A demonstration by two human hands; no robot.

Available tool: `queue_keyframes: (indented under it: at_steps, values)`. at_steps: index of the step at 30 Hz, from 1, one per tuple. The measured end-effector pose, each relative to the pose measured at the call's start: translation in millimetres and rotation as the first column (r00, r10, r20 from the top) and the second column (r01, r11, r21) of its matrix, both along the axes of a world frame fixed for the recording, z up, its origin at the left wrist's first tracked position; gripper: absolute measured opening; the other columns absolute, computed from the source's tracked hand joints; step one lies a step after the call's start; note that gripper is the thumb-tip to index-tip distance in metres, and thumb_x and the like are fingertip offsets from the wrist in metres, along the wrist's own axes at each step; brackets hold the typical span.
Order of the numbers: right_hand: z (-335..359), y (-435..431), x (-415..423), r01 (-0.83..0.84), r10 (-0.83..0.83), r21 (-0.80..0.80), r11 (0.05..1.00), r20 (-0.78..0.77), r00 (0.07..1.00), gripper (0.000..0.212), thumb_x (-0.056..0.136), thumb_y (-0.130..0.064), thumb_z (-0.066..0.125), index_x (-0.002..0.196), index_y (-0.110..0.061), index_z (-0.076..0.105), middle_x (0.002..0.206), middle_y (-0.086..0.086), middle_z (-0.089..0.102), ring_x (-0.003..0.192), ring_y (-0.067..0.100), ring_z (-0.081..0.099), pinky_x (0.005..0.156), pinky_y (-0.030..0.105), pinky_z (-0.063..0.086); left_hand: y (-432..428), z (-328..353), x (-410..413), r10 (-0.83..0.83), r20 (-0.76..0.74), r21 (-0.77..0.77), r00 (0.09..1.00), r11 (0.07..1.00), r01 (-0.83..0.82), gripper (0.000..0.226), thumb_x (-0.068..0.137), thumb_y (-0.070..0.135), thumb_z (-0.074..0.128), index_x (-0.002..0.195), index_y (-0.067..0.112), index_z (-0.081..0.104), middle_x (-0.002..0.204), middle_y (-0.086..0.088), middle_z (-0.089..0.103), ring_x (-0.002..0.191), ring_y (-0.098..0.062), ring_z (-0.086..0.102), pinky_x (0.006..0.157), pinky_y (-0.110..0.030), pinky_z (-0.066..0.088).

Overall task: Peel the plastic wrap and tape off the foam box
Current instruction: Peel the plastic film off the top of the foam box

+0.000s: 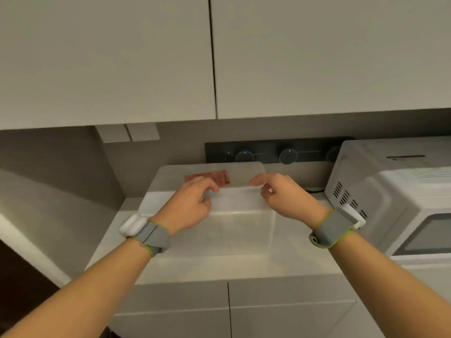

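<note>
A white foam box (227, 230) wrapped in clear plastic sits on the counter in front of me. A reddish label (214, 176) lies on its top, near the far edge. My left hand (189, 203) rests on the box top with curled fingers, thumb and fingertips close together on the wrap (238, 196) below the label. My right hand (283, 197) is at the top's right part, fingers bent, thumb and forefinger pinching at the wrap. Whether either hand has the film lifted is too blurred to tell. Both wrists wear grey bands with white sensors.
A white microwave (395, 198) stands close on the right. A black panel with round dials (275, 152) runs along the wall behind the box. Upper cabinets (219, 57) hang overhead. The counter (200, 267) ends at drawer fronts below.
</note>
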State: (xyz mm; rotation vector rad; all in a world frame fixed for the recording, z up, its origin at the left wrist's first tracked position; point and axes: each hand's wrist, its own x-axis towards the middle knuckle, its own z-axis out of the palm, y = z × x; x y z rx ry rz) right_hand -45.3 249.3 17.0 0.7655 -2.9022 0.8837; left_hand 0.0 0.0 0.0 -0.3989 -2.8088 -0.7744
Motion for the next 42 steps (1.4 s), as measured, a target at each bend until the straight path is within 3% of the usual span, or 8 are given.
queue_keyframes:
  at_steps: [3,6,11,15,21,27,32,42]
  values:
    - [-8.9,3.9,-22.2,-0.009,0.009,-0.007,1.000,0.037,0.999,0.049,0.092,0.004,0.044,0.132,-0.018,0.063,0.115,0.002,0.066,0.110,0.022,0.061,0.084,0.015,0.040,8.8,-4.4,-29.3,0.028,0.022,0.047,0.999,0.998,-0.029,0.034,0.090,0.002,0.050,0.112,0.025,0.063,0.114,0.004,0.061,0.092,-0.009,0.055,0.082,-0.016,0.040]
    - [-18.2,5.6,-39.4,-0.051,0.051,-0.020,0.999,0.039,0.998,0.047,0.094,0.006,0.043,0.130,-0.016,0.064,0.129,0.003,0.066,0.122,0.018,0.058,0.095,0.013,0.037,15.0,-16.0,-47.9,0.028,0.043,0.117,0.999,0.993,-0.033,0.039,0.089,0.001,0.047,0.109,0.030,0.065,0.106,0.010,0.064,0.086,0.003,0.058,0.076,-0.004,0.038]
    - [-25.5,8.3,-56.2,-0.089,0.091,-0.066,0.994,0.027,0.996,0.040,0.097,0.006,0.044,0.124,-0.013,0.066,0.122,0.001,0.068,0.108,0.006,0.057,0.082,-0.005,0.033,16.4,-32.5,-59.5,0.026,0.059,0.212,0.998,0.977,-0.038,0.042,0.089,-0.001,0.048,0.103,0.034,0.066,0.097,0.025,0.059,0.089,0.009,0.056,0.077,-0.003,0.037]
    - [-27.1,-2.2,-64.0,-0.100,0.096,-0.063,0.993,-0.056,0.994,0.038,0.093,0.005,0.046,0.119,-0.010,0.067,0.112,0.004,0.071,0.108,0.021,0.063,0.091,0.018,0.044,12.4,-30.1,-67.1,0.005,0.101,0.204,0.995,0.979,-0.026,0.037,0.094,0.006,0.049,0.101,0.039,0.065,0.102,0.027,0.059,0.095,0.003,0.057,0.086,-0.012,0.041]
    - [-41.3,-27.3,-56.2,-0.157,0.136,-0.067,0.985,-0.249,0.959,0.041,0.083,0.013,0.047,0.114,-0.006,0.067,0.109,0.011,0.066,0.105,0.028,0.061,0.090,0.043,0.051,14.4,-37.5,-60.3,-0.024,0.018,0.172,1.000,0.985,0.021,0.041,0.086,-0.001,0.055,0.104,0.033,0.069,0.106,0.022,0.059,0.096,0.005,0.055,0.073,-0.006,0.039]
    - [-56.6,-26.1,-46.9,-0.136,0.089,-0.148,0.980,-0.288,0.953,0.045,0.079,0.019,0.048,0.109,-0.005,0.071,0.111,0.010,0.067,0.105,0.032,0.057,0.091,0.038,0.047,14.3,-38.9,-48.2,-0.054,-0.074,0.100,0.996,0.993,0.061,0.047,0.081,-0.001,0.057,0.118,0.026,0.067,0.108,0.016,0.059,0.101,-0.002,0.055,0.083,-0.007,0.039]
    - [-59.9,-25.5,-47.0,-0.134,0.073,-0.197,0.971,-0.291,0.954,0.043,0.078,0.020,0.047,0.103,-0.003,0.073,0.107,0.011,0.069,0.101,0.033,0.059,0.089,0.042,0.047,16.9,-39.1,-42.2,-0.066,-0.138,0.047,0.988,0.996,0.073,0.043,0.084,0.001,0.055,0.118,0.021,0.071,0.117,0.009,0.061,0.114,-0.012,0.053,0.102,-0.023,0.040]
    - [-64.9,-23.5,-49.8,-0.133,0.069,-0.206,0.969,-0.292,0.954,0.040,0.081,0.019,0.047,0.099,-0.005,0.074,0.107,0.009,0.069,0.101,0.031,0.058,0.090,0.039,0.046,21.4,-42.4,-34.7,-0.092,-0.265,-0.031,0.960,0.996,0.086,0.036,0.081,-0.008,0.055,0.105,0.009,0.075,0.096,0.002,0.062,0.094,-0.015,0.049,0.086,-0.019,0.038]
